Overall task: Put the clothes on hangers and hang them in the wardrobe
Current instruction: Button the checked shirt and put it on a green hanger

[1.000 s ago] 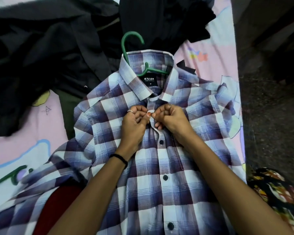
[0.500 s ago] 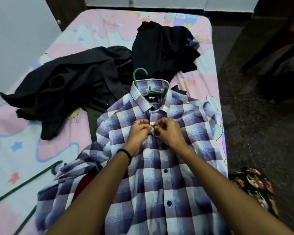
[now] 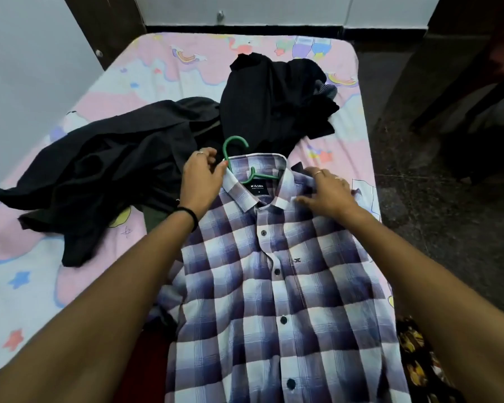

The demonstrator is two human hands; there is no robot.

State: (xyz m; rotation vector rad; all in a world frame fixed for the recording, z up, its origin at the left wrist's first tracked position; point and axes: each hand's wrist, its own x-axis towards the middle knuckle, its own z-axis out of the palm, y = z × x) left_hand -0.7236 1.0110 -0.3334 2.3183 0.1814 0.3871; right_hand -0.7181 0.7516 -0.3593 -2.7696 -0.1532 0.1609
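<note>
Our left hand (image 3: 200,177) lies at the left collar edge of the checked shirt (image 3: 274,271), fingers loosely curved and just beside the green hanger (image 3: 235,158); whether they pinch the collar or only touch it, we cannot tell. Our right hand (image 3: 328,191) rests flat with straight fingers on the shirt's right shoulder, pressing the cloth down. The two hands are well apart, one on each side of the collar.

We judge this shirt nearly ready: the hanger sits inside the collar with its hook sticking out above, and the buttons down the front appear closed. It lies face up on the bed (image 3: 105,91) and is not yet hung. Two heaps of dark clothes (image 3: 122,170) lie behind and to the left of it, with no hanger visible in them, so most of the task looks still ahead. No wardrobe is clearly in view.

For room, the hook lies on the dark clothes behind it and could snag them when lifted. The shirt's right side runs along the right edge of the bed, with dark floor (image 3: 419,170) beyond. The left part of the bed shows bare sheet, and a wall stands close on that side.
</note>
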